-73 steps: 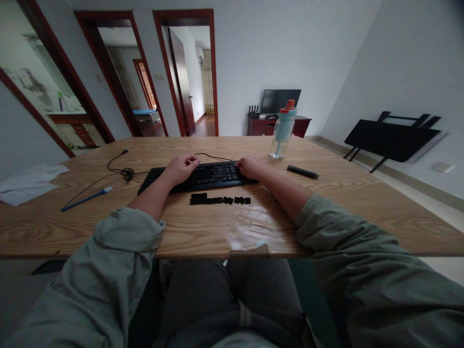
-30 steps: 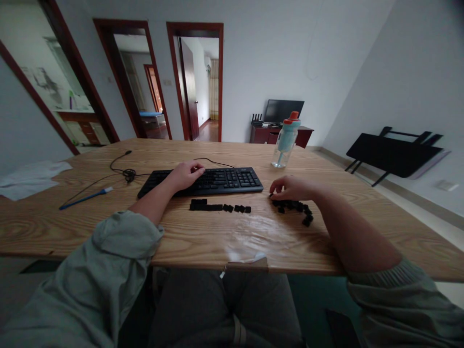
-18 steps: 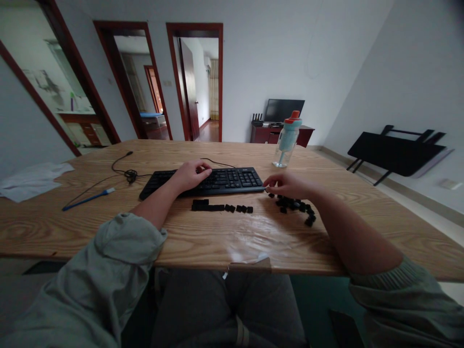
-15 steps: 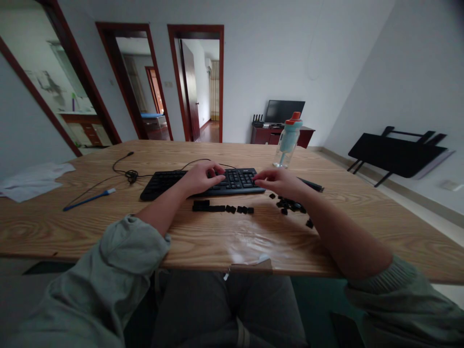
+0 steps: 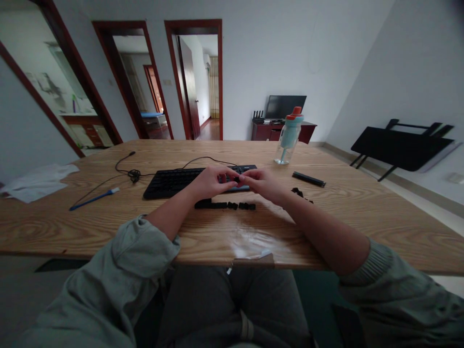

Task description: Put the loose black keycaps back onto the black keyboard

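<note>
Black keycap is pinched between fingers of left hand and right hand above keyboard, mid-bench.

Keyboard mid-table, row of keycaps before it, bottle behind right, pen left.

Both hands, left hand and right hand, are meeting fingertip to fingertip over the keyboard, blocking its right end. A row of keycaps is lying just in front, closing off the near approach. A loose keycap pile is sitting right of the right wrist, with a black bar and the bottle standing farther right. The cable and blue pen are cluttering the left side. The near table strip is lying bare, as is the far right.
</note>
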`<state>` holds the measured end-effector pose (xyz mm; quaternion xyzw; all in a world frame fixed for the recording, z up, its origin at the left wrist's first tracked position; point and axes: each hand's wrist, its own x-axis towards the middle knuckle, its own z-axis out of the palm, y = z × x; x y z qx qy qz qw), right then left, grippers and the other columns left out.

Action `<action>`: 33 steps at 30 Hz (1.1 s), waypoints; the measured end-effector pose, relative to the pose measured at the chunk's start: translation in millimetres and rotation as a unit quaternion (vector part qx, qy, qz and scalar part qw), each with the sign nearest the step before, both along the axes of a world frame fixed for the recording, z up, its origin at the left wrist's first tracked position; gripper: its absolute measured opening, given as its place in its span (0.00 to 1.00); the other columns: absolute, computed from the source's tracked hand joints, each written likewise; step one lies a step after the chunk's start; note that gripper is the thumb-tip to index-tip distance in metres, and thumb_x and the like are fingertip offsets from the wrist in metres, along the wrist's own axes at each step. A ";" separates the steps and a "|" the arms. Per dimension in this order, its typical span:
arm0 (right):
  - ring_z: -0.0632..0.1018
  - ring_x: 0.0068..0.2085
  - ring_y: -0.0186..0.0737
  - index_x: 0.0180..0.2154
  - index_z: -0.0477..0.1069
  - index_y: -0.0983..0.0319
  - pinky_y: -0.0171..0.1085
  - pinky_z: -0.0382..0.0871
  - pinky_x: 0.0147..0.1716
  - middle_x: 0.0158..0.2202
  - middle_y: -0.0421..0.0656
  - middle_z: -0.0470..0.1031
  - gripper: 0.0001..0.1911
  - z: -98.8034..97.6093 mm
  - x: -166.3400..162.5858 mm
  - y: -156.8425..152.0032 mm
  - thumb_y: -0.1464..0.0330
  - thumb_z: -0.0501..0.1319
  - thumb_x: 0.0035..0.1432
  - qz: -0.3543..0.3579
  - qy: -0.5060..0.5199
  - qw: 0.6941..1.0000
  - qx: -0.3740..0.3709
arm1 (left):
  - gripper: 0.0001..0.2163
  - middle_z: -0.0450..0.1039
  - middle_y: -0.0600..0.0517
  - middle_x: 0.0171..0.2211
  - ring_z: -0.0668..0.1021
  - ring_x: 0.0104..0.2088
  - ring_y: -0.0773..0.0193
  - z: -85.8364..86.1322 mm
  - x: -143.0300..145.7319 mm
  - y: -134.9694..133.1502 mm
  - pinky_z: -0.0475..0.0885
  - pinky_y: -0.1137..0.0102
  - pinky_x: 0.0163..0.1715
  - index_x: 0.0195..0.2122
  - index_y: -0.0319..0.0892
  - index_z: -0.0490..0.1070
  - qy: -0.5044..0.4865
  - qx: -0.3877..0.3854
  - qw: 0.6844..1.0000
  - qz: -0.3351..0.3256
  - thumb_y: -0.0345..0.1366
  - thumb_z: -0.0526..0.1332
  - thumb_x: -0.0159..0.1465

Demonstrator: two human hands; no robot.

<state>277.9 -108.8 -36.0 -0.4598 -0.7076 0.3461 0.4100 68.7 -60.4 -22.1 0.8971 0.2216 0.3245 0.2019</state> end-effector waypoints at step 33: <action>0.72 0.30 0.38 0.39 0.79 0.62 0.37 0.61 0.29 0.31 0.44 0.77 0.18 -8.7 20.2 2.0 0.57 0.58 0.62 -0.036 -0.212 0.974 0.070 | 0.08 0.79 0.51 0.31 0.76 0.30 0.63 4.9 -43.6 24.3 0.68 0.70 0.29 0.30 0.43 0.79 0.287 -0.095 0.952 0.038 0.41 0.64 0.54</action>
